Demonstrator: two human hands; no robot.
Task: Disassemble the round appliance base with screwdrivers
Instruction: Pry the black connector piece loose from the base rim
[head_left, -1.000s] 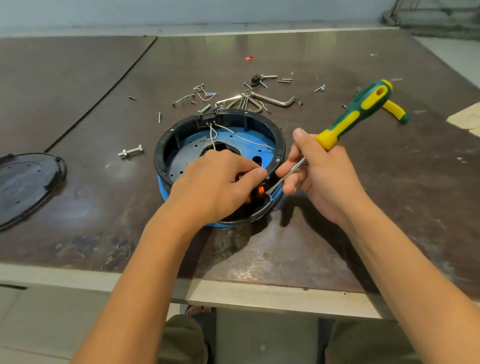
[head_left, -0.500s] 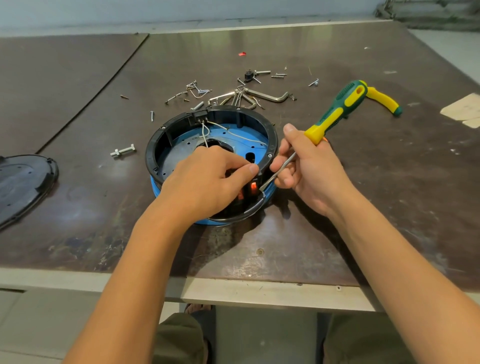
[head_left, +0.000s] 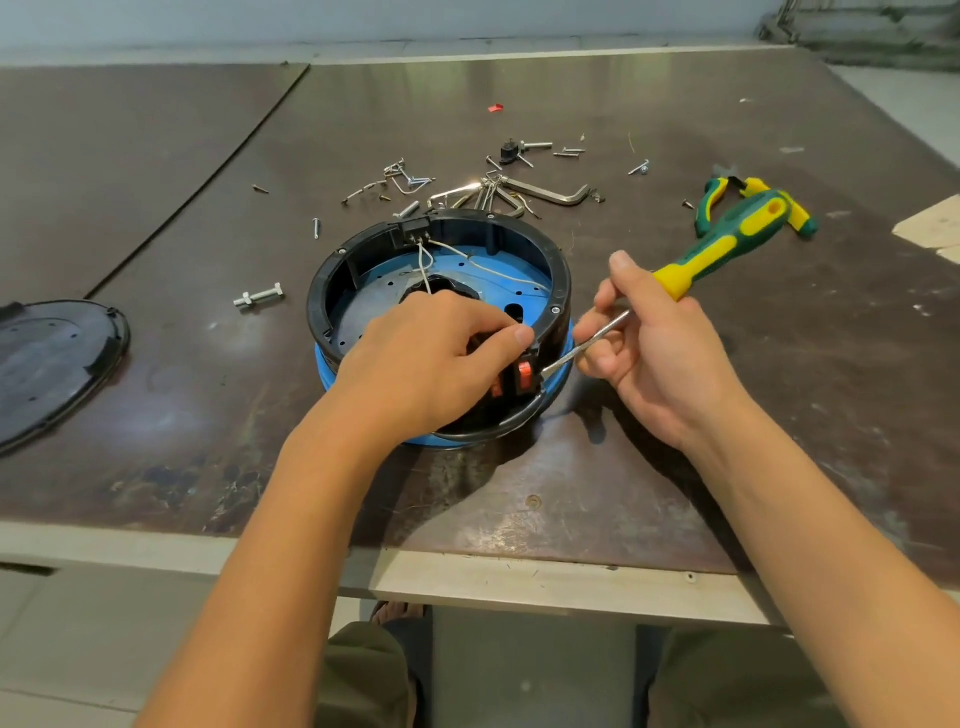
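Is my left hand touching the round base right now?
Touching. The head view shows the left hand resting over the round base near rim, its fingers pressed against the black wall.

No readable text or labels

The round appliance base (head_left: 363, 270) sat open-side up on the table (head_left: 675, 415), a black ring over a blue bottom, white wires crossing inside, red switches at its near wall. The green-and-yellow screwdriver (head_left: 727, 241) slanted down, its tip at that wall beside the switches.
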